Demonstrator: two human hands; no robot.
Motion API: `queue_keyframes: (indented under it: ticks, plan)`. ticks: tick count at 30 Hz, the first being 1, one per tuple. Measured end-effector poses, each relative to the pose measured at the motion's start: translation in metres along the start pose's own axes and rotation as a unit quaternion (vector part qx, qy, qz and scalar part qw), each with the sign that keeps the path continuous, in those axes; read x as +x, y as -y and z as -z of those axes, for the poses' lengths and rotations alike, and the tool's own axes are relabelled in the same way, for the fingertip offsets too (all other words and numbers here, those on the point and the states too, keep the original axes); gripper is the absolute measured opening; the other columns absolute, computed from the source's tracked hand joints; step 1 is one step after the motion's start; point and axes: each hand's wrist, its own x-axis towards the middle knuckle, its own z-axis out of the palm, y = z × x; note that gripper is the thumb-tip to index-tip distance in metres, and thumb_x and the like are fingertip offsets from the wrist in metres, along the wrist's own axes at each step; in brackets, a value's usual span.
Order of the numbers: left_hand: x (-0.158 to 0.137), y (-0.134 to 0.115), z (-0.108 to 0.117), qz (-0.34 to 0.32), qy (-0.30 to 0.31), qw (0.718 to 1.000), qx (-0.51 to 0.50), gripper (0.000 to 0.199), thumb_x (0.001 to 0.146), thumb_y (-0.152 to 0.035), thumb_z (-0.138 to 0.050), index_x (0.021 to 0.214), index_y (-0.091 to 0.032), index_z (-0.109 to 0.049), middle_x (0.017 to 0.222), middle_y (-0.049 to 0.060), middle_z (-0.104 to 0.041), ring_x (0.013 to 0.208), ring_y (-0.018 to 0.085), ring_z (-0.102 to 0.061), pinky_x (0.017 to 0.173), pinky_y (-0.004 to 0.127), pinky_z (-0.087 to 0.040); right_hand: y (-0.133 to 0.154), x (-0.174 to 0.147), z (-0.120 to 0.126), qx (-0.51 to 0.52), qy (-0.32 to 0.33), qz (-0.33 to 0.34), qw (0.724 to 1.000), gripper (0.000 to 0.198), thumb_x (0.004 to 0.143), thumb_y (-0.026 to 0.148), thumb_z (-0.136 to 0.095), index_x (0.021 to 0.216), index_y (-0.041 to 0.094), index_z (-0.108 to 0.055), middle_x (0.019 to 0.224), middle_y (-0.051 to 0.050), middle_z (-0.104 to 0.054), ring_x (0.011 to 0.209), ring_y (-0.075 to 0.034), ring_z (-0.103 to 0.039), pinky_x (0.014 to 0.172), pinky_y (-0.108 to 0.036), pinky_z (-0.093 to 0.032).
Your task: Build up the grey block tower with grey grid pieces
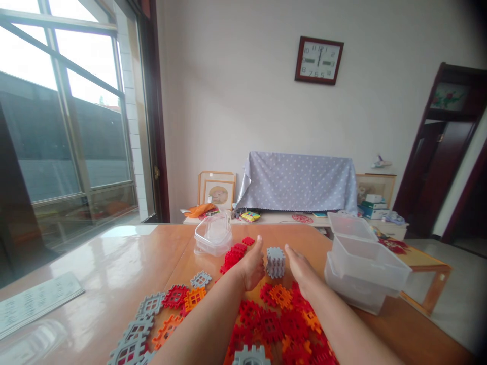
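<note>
**Two hands beside a little grey block cube**

A small grey cube (275, 262) made of clicked-together plastic squares stood on the wooden table (125, 263). The left hand (251, 267) was just beside it, fingers curled and thumb up, holding nothing. The right hand (300, 267) was on the other side, loose and flat, not gripping. The cube looked light and hard, with bumpy edges. It could pop apart if squeezed, so the flat sides seemed the best place to hold it. Red and orange pieces (281, 319) lay under the arms. Clear tubs (365, 274) sat near the right hand.
</note>
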Motion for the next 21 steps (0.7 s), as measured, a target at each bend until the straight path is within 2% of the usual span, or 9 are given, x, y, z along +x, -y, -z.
queue_keyframes:
  ticks: [2, 4, 6, 8, 10, 12, 14, 18, 21]
  plan:
    - [0.003, 0.003, 0.010, -0.054, -0.098, 0.989, 0.100, 0.071, 0.087, -0.082, -0.030, 0.102, -0.018, -0.058, 0.097, 0.009, -0.065, 0.090, 0.020, -0.062, 0.085, 0.032, -0.049, 0.013, -0.007, 0.001, -0.022, -0.075, 0.060, 0.995, 0.058, 0.091, 0.057, -0.053, 0.136, 0.021, -0.056, 0.154, -0.012, -0.049, 0.145, -0.029, -0.039, 0.121, -0.040, -0.028]
    - [0.003, 0.002, 0.024, -0.083, -0.161, 0.969, 0.169, 0.055, 0.093, -0.068, -0.038, 0.099, -0.018, -0.059, 0.089, 0.007, -0.064, 0.083, 0.018, -0.062, 0.078, 0.030, -0.049, 0.028, -0.016, -0.002, -0.036, -0.128, 0.161, 0.978, 0.059, 0.093, 0.058, -0.050, 0.138, 0.020, -0.054, 0.150, -0.013, -0.053, 0.140, -0.028, -0.047, 0.119, -0.040, -0.031]
    - [0.001, 0.001, 0.040, -0.092, -0.200, 0.952, 0.211, 0.037, 0.097, -0.049, -0.041, 0.095, -0.017, -0.059, 0.083, 0.005, -0.062, 0.078, 0.017, -0.060, 0.073, 0.029, -0.046, 0.042, -0.028, -0.014, -0.050, -0.128, 0.256, 0.957, 0.054, 0.093, 0.057, -0.049, 0.131, 0.019, -0.060, 0.140, -0.013, -0.062, 0.132, -0.029, -0.055, 0.115, -0.044, -0.037]
    - [-0.005, 0.001, 0.054, -0.099, -0.233, 0.930, 0.266, 0.022, 0.094, -0.035, -0.047, 0.090, -0.018, -0.059, 0.079, 0.005, -0.062, 0.078, 0.018, -0.059, 0.072, 0.029, -0.044, 0.052, -0.036, -0.033, -0.035, -0.094, 0.286, 0.953, 0.048, 0.095, 0.053, -0.049, 0.127, 0.019, -0.062, 0.135, -0.013, -0.065, 0.129, -0.027, -0.058, 0.113, -0.043, -0.041]
    - [-0.012, 0.004, 0.064, -0.104, -0.255, 0.905, 0.325, 0.014, 0.090, -0.024, -0.051, 0.082, -0.017, -0.060, 0.078, 0.005, -0.063, 0.082, 0.020, -0.060, 0.075, 0.030, -0.043, 0.055, -0.038, -0.059, -0.039, -0.029, 0.273, 0.961, 0.047, 0.096, 0.048, -0.046, 0.131, 0.019, -0.060, 0.138, -0.012, -0.064, 0.130, -0.025, -0.057, 0.113, -0.040, -0.042]
    - [-0.020, 0.009, 0.069, -0.106, -0.261, 0.882, 0.378, 0.010, 0.086, -0.017, -0.053, 0.080, -0.017, -0.061, 0.079, 0.007, -0.066, 0.085, 0.022, -0.061, 0.079, 0.032, -0.043, 0.051, -0.031, -0.086, -0.112, 0.027, 0.202, 0.973, 0.050, 0.098, 0.038, -0.039, 0.143, 0.019, -0.051, 0.149, -0.010, -0.055, 0.137, -0.020, -0.052, 0.114, -0.034, -0.041]
    - [-0.028, 0.016, 0.071, -0.107, -0.257, 0.864, 0.420, 0.011, 0.084, -0.014, -0.052, 0.085, -0.017, -0.063, 0.087, 0.009, -0.069, 0.089, 0.024, -0.063, 0.082, 0.033, -0.044, 0.042, -0.017, -0.112, -0.216, 0.053, 0.134, 0.966, 0.054, 0.098, 0.031, -0.039, 0.150, 0.020, -0.043, 0.155, -0.009, -0.048, 0.142, -0.020, -0.046, 0.116, -0.034, -0.039]
    - [-0.041, 0.024, 0.072, -0.127, -0.242, 0.837, 0.475, 0.021, 0.085, -0.016, -0.051, 0.099, -0.017, -0.066, 0.113, 0.013, -0.069, 0.108, 0.027, -0.062, 0.095, 0.036, -0.045, 0.022, 0.017, -0.147, -0.312, 0.076, 0.074, 0.944, 0.048, 0.096, 0.025, -0.052, 0.143, 0.013, -0.052, 0.147, -0.019, -0.054, 0.135, -0.030, -0.053, 0.110, -0.043, -0.045]
    - [-0.046, 0.027, 0.072, -0.135, -0.228, 0.825, 0.498, 0.031, 0.084, -0.014, -0.049, 0.110, -0.016, -0.065, 0.129, 0.015, -0.064, 0.125, 0.028, -0.055, 0.108, 0.038, -0.039, 0.009, 0.037, -0.160, -0.396, 0.086, 0.054, 0.913, 0.039, 0.096, 0.034, -0.063, 0.130, 0.015, -0.060, 0.135, -0.013, -0.061, 0.120, -0.029, -0.061, 0.101, -0.049, -0.051]
